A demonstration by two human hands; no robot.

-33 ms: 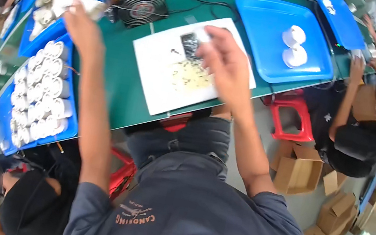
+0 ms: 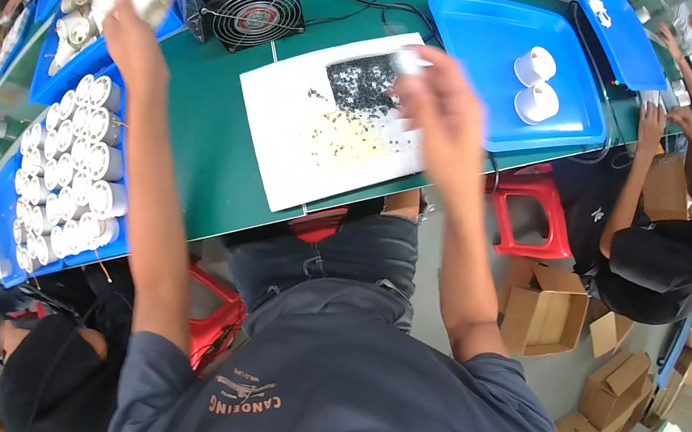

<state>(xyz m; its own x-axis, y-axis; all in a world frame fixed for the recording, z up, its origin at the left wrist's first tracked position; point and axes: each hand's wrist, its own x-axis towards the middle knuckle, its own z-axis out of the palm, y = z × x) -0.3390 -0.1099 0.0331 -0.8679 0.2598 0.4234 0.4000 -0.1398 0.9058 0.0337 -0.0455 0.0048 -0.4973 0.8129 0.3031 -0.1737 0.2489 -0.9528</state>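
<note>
My left hand (image 2: 130, 32) reaches over the far blue tray (image 2: 45, 87) at the left, its fingers closed on a blurred white part (image 2: 105, 4). White and brownish cylindrical parts (image 2: 80, 30) fill that tray. Above the right edge of a white board (image 2: 272, 138), my right hand (image 2: 444, 108) is smeared by motion. A small white piece (image 2: 410, 63) shows at its pinched fingertips; its exact kind cannot be made out. On the board lie a dark heap of small black pieces (image 2: 360, 82) and a pale yellow patch (image 2: 342, 143) strewn with black bits.
A nearer blue tray holds rows of white cylinders (image 2: 81, 169). A black fan (image 2: 254, 10) with cables stands behind the board. Two white cups (image 2: 536, 102) sit in a blue tray (image 2: 481, 27) at right. A red stool (image 2: 534, 217) and people are nearby.
My left hand has shifted slightly left and nearer with the white part. My right hand has moved right, uncovering more of the black heap on the board.
</note>
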